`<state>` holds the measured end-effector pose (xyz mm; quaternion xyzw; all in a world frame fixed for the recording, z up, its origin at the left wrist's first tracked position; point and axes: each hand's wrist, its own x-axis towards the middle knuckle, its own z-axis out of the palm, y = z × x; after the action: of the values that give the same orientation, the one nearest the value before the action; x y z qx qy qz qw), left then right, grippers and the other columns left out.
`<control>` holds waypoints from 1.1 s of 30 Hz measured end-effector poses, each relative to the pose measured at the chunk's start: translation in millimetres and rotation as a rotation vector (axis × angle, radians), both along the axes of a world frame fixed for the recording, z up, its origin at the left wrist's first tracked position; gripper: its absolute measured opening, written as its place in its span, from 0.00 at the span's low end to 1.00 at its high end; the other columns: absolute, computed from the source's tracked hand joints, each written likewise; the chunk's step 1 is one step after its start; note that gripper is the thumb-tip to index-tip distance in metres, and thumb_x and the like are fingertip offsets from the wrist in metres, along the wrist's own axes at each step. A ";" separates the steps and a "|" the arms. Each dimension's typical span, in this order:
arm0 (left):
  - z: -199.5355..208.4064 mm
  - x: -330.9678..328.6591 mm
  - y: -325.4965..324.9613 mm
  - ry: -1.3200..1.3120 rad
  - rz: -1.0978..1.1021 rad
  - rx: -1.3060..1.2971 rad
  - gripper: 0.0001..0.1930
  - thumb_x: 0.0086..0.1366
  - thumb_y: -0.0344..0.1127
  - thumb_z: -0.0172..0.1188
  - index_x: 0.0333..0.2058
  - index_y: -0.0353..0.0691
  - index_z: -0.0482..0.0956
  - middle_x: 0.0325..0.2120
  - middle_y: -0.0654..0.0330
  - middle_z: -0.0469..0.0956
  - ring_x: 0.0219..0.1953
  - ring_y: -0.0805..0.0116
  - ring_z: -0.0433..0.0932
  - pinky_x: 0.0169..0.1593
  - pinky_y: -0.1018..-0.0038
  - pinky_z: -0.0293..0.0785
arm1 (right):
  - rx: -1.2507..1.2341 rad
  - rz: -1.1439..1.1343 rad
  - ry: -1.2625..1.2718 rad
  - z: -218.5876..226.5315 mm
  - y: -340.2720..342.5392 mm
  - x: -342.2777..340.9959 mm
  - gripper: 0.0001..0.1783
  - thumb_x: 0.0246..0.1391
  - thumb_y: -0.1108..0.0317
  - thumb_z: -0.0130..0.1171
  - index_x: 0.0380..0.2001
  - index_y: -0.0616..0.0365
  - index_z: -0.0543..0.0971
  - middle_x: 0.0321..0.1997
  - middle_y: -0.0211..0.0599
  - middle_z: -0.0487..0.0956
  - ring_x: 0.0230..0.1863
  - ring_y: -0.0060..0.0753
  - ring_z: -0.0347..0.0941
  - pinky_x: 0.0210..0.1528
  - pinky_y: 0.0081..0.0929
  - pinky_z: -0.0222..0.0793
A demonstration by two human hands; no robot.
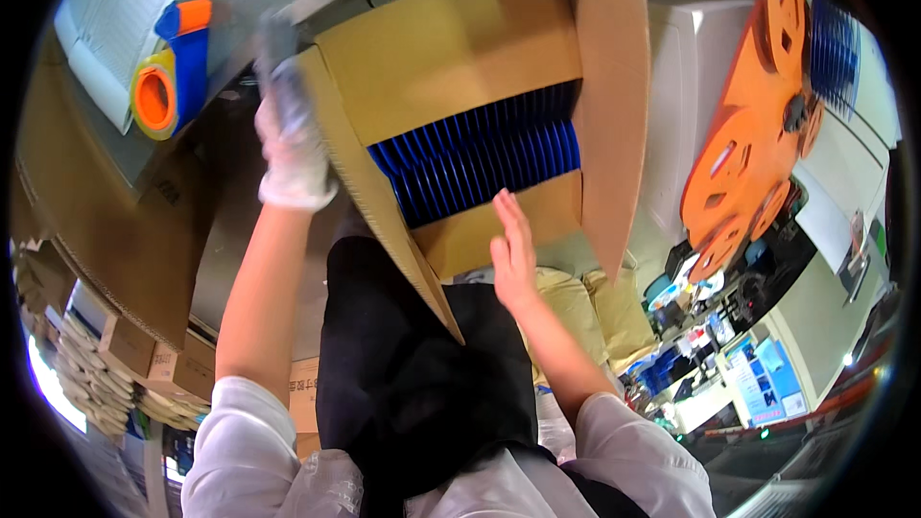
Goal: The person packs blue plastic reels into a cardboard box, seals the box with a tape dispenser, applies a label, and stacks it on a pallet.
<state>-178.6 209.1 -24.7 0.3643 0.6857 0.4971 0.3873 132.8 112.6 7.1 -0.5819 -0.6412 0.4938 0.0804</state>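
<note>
An open cardboard box (446,48) stands before me with its flaps spread outward. Inside it, thin blue-edged discs (480,158) are packed upright in close rows. My left hand (295,158), in a white glove, is raised beside the box's left flap. Its fingers close around a greyish object (288,86), too blurred by motion to name. Bare and with fingers stretched out, my right hand (515,254) is at the near side of the box, in front of the near flap. Nothing is held in it.
A blue and orange tape dispenser (182,67) lies on the surface at the upper left. Orange reels (729,168) and more blue discs (833,53) are at the right. Cardboard cartons (182,369) sit low on the left; brown packages (571,312) lie beyond my right forearm.
</note>
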 end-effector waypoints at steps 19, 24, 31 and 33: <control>-6.0 119.6 -238.6 0.567 -1.169 -1.045 0.26 0.66 0.50 0.46 0.59 0.47 0.70 0.61 0.57 0.69 0.65 0.59 0.63 0.67 0.59 0.56 | -0.013 0.074 -0.696 -105.7 85.1 110.2 0.23 0.65 0.51 0.47 0.58 0.50 0.64 0.55 0.49 0.73 0.49 0.57 0.75 0.50 0.50 0.71; 0.8 119.8 -227.0 0.659 -1.205 -1.029 0.20 0.66 0.46 0.48 0.50 0.45 0.77 0.52 0.55 0.77 0.56 0.56 0.73 0.58 0.62 0.68 | -0.052 0.184 -0.816 -113.8 89.9 110.7 0.17 0.65 0.55 0.48 0.46 0.55 0.74 0.51 0.48 0.75 0.42 0.54 0.78 0.45 0.47 0.74; -1.5 118.1 -231.0 0.732 -1.114 -0.868 0.19 0.65 0.45 0.50 0.47 0.42 0.79 0.49 0.53 0.78 0.53 0.54 0.75 0.55 0.63 0.70 | 0.127 0.347 -1.043 -147.5 92.1 114.5 0.10 0.53 0.65 0.58 0.38 0.56 0.78 0.46 0.44 0.76 0.39 0.40 0.81 0.30 0.37 0.78; 1.1 116.9 -225.8 0.702 -1.124 -0.901 0.19 0.65 0.45 0.49 0.47 0.41 0.79 0.49 0.53 0.78 0.53 0.54 0.75 0.55 0.63 0.70 | 0.227 0.376 -1.049 -152.7 89.6 114.5 0.10 0.52 0.67 0.59 0.39 0.55 0.77 0.47 0.42 0.74 0.38 0.38 0.79 0.29 0.37 0.78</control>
<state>-61.8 -16.6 -23.6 0.5989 0.6162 -0.2405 0.4514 247.3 202.3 -145.6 -0.6128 -0.7369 0.0723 -0.2762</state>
